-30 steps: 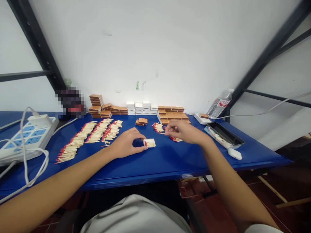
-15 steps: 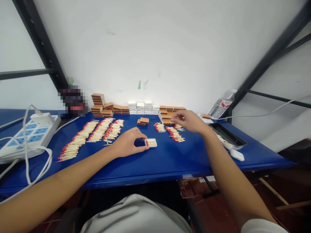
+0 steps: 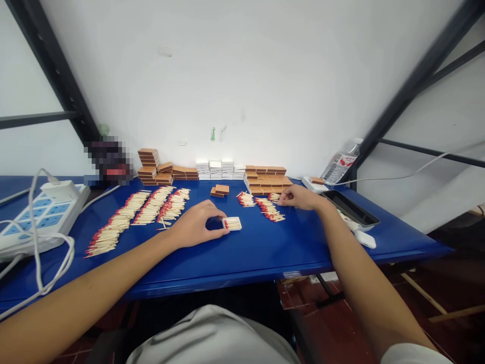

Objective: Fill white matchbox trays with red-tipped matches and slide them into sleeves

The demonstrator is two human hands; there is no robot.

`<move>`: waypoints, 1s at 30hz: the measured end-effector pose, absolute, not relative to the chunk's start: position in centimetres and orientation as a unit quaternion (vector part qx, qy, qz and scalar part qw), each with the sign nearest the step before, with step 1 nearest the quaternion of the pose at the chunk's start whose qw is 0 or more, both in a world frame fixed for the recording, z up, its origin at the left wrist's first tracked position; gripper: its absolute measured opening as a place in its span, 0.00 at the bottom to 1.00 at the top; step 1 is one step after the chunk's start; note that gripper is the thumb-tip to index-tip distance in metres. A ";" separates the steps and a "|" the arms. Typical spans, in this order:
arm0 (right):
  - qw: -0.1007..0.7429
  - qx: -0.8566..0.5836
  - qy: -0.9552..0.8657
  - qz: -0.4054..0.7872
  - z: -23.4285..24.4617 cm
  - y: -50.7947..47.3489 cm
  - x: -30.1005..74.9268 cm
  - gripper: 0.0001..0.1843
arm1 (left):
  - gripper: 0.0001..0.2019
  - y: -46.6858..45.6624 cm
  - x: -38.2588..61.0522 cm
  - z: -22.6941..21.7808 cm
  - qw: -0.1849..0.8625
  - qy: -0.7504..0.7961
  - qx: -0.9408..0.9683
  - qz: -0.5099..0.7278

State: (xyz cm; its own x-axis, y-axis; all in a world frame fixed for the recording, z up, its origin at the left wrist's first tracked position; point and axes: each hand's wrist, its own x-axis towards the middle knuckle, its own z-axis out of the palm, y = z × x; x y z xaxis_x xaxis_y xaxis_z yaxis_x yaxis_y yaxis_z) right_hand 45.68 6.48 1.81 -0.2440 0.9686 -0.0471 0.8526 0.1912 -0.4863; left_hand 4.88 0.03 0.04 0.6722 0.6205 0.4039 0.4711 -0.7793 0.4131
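Observation:
My left hand (image 3: pixel 197 222) grips the left end of a white matchbox tray (image 3: pixel 235 227) between thumb and fingers. Inside the tray lie a few red-tipped matches (image 3: pixel 232 222). To the right, my right hand (image 3: pixel 297 196) is down at the table, thumb and fingertips pinched on the pale ends of matches in a small pile (image 3: pixel 274 197). How many it pinches I cannot tell. Just left of that hand lie a longer row of matches (image 3: pixel 270 210) and another small pile (image 3: pixel 246 199).
Long rows of matches (image 3: pixel 117 222) lie at left. Along the wall stand brown matchbox covers (image 3: pixel 265 179) and white trays (image 3: pixel 215 170). Two brown boxes (image 3: pixel 220 190) lie mid-table. A power strip (image 3: pixel 41 212), a plastic bottle (image 3: pixel 343 162) and a black tray (image 3: pixel 352 208) flank the sides.
My right hand has come down from in front of the brown boxes to the small match pile. My left hand keeps its hold on the tray. The view has shifted slightly.

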 end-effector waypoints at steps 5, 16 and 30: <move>0.123 -0.609 -0.748 0.231 2.1 6.1 46.4 0.35 | 0.15 0.1 4.8 -0.1 0.139 0.308 0.902 0.267; 0.104 -0.632 -0.714 0.282 2.4 5.5 47.3 0.31 | 0.13 0.1 4.8 0.0 0.138 0.299 0.904 0.271; 0.118 -0.617 -0.736 0.253 1.9 5.7 46.4 0.26 | 0.15 0.0 4.9 0.2 0.142 0.302 0.904 0.268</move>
State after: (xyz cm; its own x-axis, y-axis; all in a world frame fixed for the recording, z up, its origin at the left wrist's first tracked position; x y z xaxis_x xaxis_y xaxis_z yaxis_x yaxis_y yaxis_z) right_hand 46.41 5.69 1.95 -0.2101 0.9679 -0.1383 0.8483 0.1101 -0.5180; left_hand 4.85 -0.01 0.17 0.6739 0.6218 0.3989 0.4694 -0.7774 0.4188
